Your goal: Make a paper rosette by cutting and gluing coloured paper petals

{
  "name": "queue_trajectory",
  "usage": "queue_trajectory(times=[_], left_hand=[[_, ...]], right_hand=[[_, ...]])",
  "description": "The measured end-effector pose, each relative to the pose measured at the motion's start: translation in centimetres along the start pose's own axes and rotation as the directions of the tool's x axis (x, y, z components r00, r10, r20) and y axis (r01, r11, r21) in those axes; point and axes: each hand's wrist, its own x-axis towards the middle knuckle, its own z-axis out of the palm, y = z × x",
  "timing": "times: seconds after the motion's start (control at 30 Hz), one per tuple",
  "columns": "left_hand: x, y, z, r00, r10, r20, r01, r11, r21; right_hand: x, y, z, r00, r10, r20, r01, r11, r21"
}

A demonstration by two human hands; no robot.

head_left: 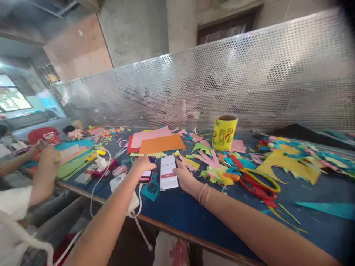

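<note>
Two phones lie side by side on the blue table. My left hand rests on the dark phone, fingers curled over its top edge. My right hand touches the right edge of the white-screened phone, thumb against its side, fingers partly bent. A teal paper scrap lies just in front of the phones.
Orange and pink paper sheets lie behind the phones. A yellow tape roll stands further right. Red-and-yellow scissors and many paper cuttings cover the right side. A white charger with cable lies left. Another person's hands work at far left. A perforated metal screen backs the table.
</note>
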Motion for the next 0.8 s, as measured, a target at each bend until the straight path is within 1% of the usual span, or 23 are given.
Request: queue_trajectory(times=[0.2,0.33,0.5,0.6,0.8], left_hand=[[-0.8,0.3,-0.1,0.999,-0.007,-0.046,0.006,1.000,-0.011],[-1.0,0.0,-0.7,0.998,-0.016,-0.065,0.013,0.999,-0.042],[-1.1,-0.8,-0.9,0.996,-0.026,-0.083,0.020,0.997,-0.073],[-1.1,-0.7,-0.9,0.995,-0.042,-0.091,0.036,0.997,-0.073],[-0.8,-0.3,-0.7,0.995,-0.042,-0.095,0.036,0.997,-0.066]], right_hand=[[-1.2,-0.5,-0.4,0.999,-0.015,0.031,0.014,0.999,0.041],[-1.3,-0.8,0.4,0.998,-0.033,0.053,0.030,0.998,0.058],[-1.1,-0.5,1.5,0.999,-0.036,0.038,0.034,0.998,0.048],[-0.9,-0.2,1.5,0.999,-0.037,0.013,0.036,0.999,0.040],[-0.9,-0.1,1.4,0.999,-0.039,0.004,0.039,0.999,0.037]])
